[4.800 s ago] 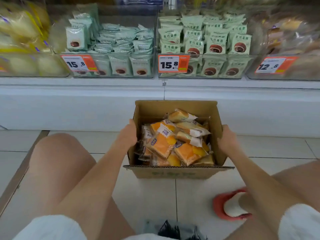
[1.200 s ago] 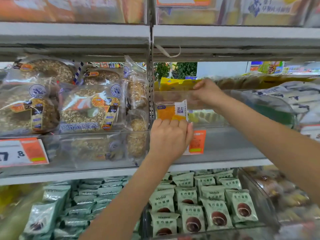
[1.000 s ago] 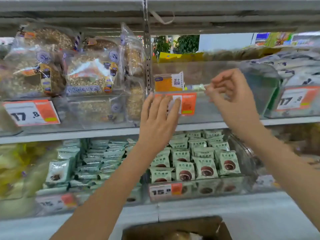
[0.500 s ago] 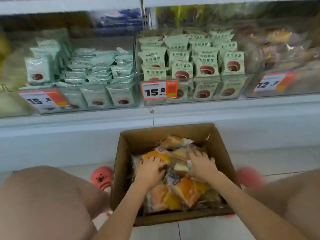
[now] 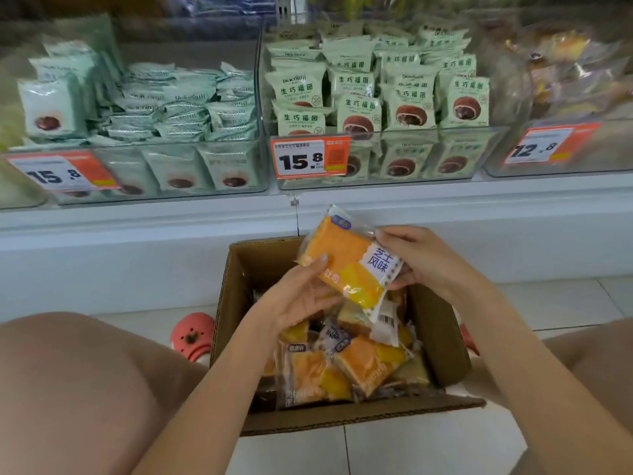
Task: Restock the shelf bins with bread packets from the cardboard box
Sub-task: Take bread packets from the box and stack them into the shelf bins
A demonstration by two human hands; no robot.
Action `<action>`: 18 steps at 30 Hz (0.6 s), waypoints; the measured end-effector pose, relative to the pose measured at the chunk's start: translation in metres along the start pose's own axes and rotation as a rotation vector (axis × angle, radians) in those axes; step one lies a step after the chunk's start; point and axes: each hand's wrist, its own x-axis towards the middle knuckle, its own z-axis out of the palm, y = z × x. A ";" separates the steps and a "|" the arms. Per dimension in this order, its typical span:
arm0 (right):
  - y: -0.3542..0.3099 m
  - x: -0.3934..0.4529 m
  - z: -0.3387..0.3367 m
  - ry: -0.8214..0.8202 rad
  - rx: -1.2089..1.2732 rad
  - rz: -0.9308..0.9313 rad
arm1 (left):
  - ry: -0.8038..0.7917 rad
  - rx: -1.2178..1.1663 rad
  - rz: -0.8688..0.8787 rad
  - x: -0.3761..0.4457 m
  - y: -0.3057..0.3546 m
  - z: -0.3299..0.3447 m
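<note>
The white shelf (image 5: 137,228) runs across the far side, carrying clear shelf bins (image 5: 387,180) packed with pale green packets (image 5: 359,111) and orange price tags (image 5: 310,158) reading 15.8, with a 12.8 tag on the right. Near me on the tiled floor (image 5: 394,450), between my bare knees, sits the open cardboard box (image 5: 236,289), filled with orange bread packets (image 5: 318,375). A pink slipper (image 5: 191,334) shows just left of it. Above the box I hold one bread packet (image 5: 346,258), tilted: my left hand (image 5: 294,296) grips its lower left edge, thumb on its face, and my right hand (image 5: 424,258) pinches its white right end.
</note>
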 end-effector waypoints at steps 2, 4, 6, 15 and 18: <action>0.002 0.000 0.000 -0.052 0.044 0.010 | 0.058 -0.083 0.113 -0.005 0.004 0.011; 0.009 0.003 0.003 -0.059 0.073 0.034 | 0.143 -0.023 0.208 -0.009 0.005 0.017; 0.014 0.004 0.006 -0.047 0.153 0.056 | 0.190 -0.002 0.278 -0.013 0.006 0.020; -0.029 -0.017 0.013 0.077 0.393 -0.192 | 0.241 0.106 0.515 -0.044 0.050 0.062; -0.083 -0.044 -0.016 0.147 0.379 -0.415 | 0.311 0.245 0.760 -0.062 0.093 0.090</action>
